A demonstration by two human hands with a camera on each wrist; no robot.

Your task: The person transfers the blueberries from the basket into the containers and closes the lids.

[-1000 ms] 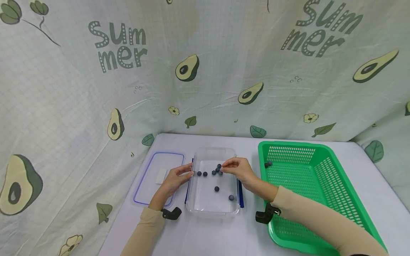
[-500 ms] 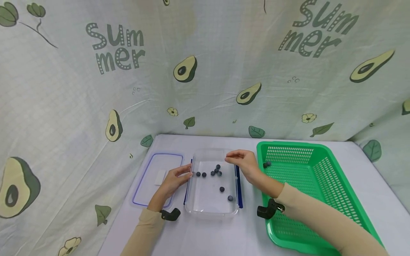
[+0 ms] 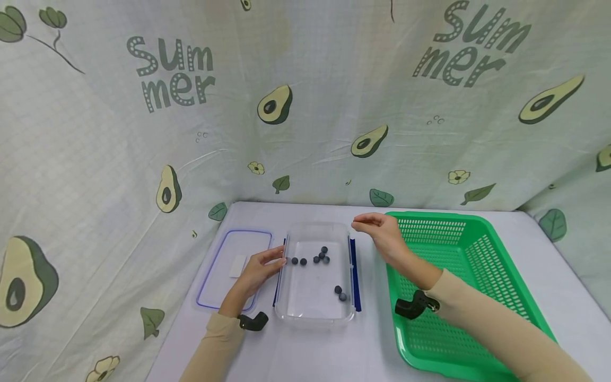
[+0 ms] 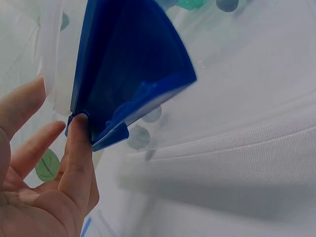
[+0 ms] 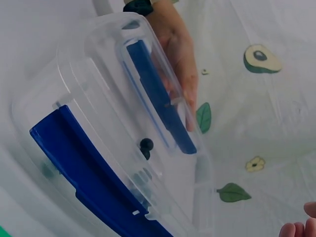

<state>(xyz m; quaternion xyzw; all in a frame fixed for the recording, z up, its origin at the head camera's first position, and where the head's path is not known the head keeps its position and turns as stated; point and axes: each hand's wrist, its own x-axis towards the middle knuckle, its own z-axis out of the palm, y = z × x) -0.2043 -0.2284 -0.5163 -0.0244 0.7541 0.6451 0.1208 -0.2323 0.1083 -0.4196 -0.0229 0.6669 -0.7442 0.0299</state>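
Several blueberries lie inside a clear plastic box with blue side latches. My left hand touches the box's left side with extended fingers. In the left wrist view, its thumb rests against a blue latch. My right hand is raised off the box's right side, over the near-left corner of a green basket, with nothing seen between thumb and fingers. The right wrist view shows only its fingertips, and a pair of blueberries through the box wall.
A clear lid with a blue seal lies flat left of the box, partly behind my left hand. The basket fills the right side of the white table. A printed curtain hangs behind and to the left.
My right hand has moved from the blueberry cluster up and right toward the basket. One blueberry has rolled toward the near-right corner beside another. My left hand stays at the box's side.
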